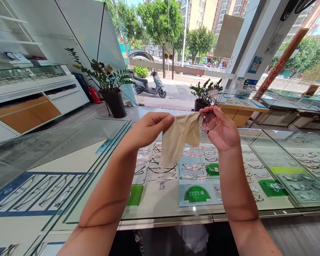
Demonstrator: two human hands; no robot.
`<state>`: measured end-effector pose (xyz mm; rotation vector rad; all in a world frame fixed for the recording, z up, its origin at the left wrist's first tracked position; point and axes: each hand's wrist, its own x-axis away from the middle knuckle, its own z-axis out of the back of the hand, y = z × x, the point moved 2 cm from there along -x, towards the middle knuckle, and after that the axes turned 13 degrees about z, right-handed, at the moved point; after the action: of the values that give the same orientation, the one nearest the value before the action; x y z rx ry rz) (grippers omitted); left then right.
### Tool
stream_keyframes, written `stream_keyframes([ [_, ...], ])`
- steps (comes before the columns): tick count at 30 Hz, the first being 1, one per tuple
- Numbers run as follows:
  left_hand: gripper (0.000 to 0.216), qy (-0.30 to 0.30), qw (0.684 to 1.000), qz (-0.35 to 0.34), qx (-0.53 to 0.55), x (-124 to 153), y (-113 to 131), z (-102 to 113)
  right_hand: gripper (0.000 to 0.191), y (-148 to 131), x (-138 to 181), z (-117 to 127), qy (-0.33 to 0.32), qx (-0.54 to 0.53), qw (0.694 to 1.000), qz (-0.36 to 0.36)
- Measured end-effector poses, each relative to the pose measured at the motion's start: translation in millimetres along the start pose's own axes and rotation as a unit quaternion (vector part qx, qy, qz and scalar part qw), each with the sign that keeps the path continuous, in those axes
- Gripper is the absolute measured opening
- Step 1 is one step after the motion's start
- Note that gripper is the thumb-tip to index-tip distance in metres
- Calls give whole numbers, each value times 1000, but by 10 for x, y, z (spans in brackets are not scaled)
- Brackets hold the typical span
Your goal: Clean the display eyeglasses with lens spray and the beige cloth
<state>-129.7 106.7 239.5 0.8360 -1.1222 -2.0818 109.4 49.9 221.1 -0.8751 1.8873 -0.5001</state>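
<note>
Left-hand fingers are pinched tight on soft, limp cloth, right-hand fingers curled around probably light, fragile eyeglasses, best held by the rim.

The cloth looks matt, the lens glossy, the countertop smooth glass.

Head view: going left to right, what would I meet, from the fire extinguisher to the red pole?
Fire extinguisher → black plant pot → left hand → beige cloth → round-rimmed eyeglasses in the right hand → red pole.
</note>
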Motion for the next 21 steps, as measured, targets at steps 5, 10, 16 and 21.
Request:
stream_keyframes([
  [5,44,118,987,-24,-104,65,46,10,13,-48,3,-6,2,-6,1000,15],
  [10,36,123,992,4,-25,52,32,-26,13,-29,0,-7,6,-1,1000,17],
  [16,44,22,986,38,158,-62,-35,-172,14,120,-29,0,14,-8,1000,-11],
  [21,46,-14,973,34,227,-98,-87,-277,17,240,-29,-57,5,-9,1000,-24],
])
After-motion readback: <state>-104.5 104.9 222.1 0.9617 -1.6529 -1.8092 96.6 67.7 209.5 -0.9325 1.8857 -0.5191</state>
